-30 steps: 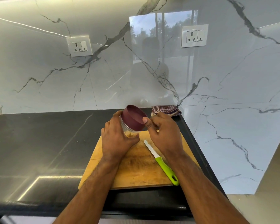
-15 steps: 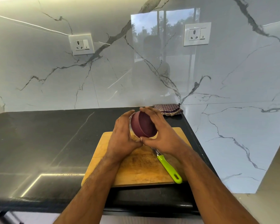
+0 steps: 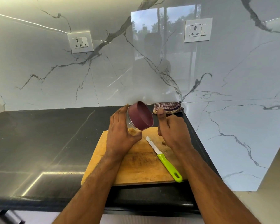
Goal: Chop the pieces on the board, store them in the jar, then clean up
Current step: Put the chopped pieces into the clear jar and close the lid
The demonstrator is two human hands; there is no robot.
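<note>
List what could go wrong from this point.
1. The left hand alone holds the jar tilted on its side; if the maroon lid isn't fully tight, the chopped pieces could spill.
2. The knife lies on the cutting board just under the right hand, so a careless reach could meet the blade.
3. A small bit on the board may get missed.

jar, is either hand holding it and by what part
The left hand grips the jar around its clear body, below the maroon lid. The right hand holds nothing.
</note>
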